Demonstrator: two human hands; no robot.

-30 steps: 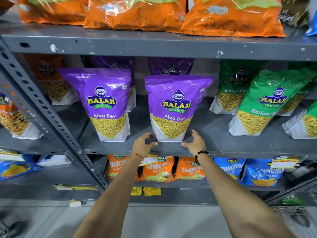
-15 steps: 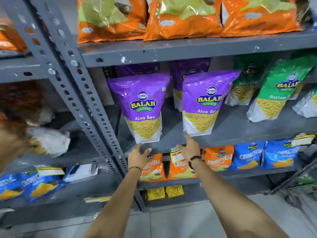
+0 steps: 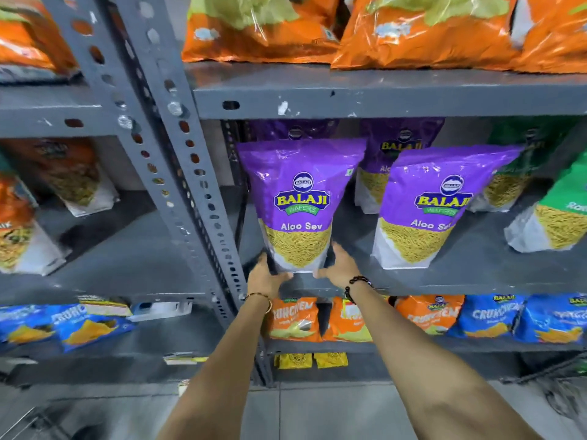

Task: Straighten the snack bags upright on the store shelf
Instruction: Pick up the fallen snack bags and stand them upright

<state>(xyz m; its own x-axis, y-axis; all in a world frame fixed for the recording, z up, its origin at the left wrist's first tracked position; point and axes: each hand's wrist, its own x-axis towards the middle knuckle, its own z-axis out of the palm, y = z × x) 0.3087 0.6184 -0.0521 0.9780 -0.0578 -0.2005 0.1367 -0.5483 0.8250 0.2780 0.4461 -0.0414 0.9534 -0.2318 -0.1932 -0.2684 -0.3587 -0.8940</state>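
A purple Aloo Sev bag (image 3: 300, 201) stands upright at the left end of the grey middle shelf (image 3: 460, 277), close to its front edge. My left hand (image 3: 265, 274) cups its lower left corner and my right hand (image 3: 341, 265) presses its lower right corner, so both hands hold the bag's base. A second purple Aloo Sev bag (image 3: 425, 208) stands upright just to the right, untouched. More purple bags (image 3: 398, 154) stand behind them. Green Ratlami Sev bags (image 3: 559, 214) lean at the right end of the shelf.
A perforated grey upright post (image 3: 178, 173) runs just left of my left hand. Orange bags (image 3: 413, 33) fill the shelf above. Orange and blue Crunchem bags (image 3: 444, 315) line the shelf below. The neighbouring bay on the left holds orange snack bags (image 3: 73, 176).
My view has swung left and moved closer. Both hands left the right purple bag and shifted left, and now they grip the base of the left purple bag.
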